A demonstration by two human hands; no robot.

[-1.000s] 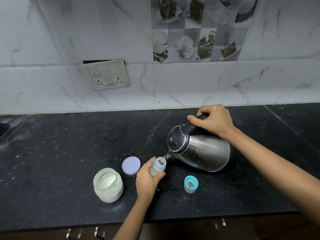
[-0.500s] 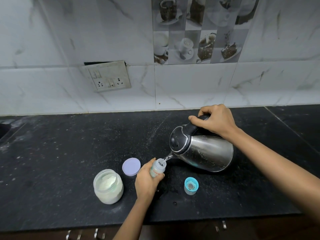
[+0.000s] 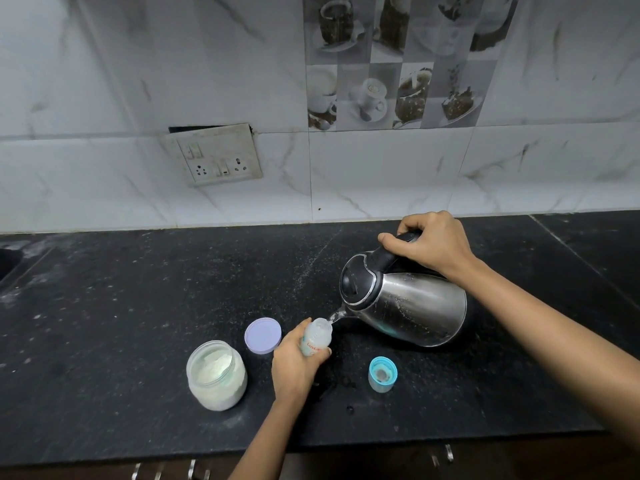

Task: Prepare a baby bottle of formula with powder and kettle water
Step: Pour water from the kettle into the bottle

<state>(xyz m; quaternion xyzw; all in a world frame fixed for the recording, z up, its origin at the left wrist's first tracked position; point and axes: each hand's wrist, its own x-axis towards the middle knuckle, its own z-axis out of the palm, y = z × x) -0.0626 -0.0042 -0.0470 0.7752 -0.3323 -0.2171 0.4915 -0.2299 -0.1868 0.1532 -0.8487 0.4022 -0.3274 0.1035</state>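
Small clear baby bottle point(image 3: 316, 337), red lettering on side, open mouth up, tilted a bit toward kettle. Held low on body by left hand point(image 3: 294, 367), fingers wrapped round it from the left and front, thumb on the near side; neck and mouth stick out above the grip. Bottle base hidden by hand, so can't tell if it rests on counter point(image 3: 138, 323) or is lifted, prob. just off it.

Steel kettle point(image 3: 405, 306) w/ black lid, tipped hard to the left, spout right at bottle mouth, thin stream of water point(image 3: 334, 317) crossing into it. Right hand point(image 3: 433, 249) closed tight round the black handle on top, knuckles up, forearm running off to the right edge.

Just left of bottle hand: lilac jar lid point(image 3: 263, 336) lying flat. Left of that, nearer the counter's front edge: open glass jar of white powder point(image 3: 216, 374), upright. Right of bottle hand, apart from it: blue bottle cap point(image 3: 382, 374) lying on counter in front of kettle. A few wet drops on counter near the cap and the hand.

Behind: marble-look tiles, switch and socket plate point(image 3: 218, 157) hanging crooked, row of cup-print tiles point(image 3: 391, 95) above.

Vs. half a sec ago: kettle, bottle, both hands in much the same pose, pour carries on; jar, lid, cap not moved.
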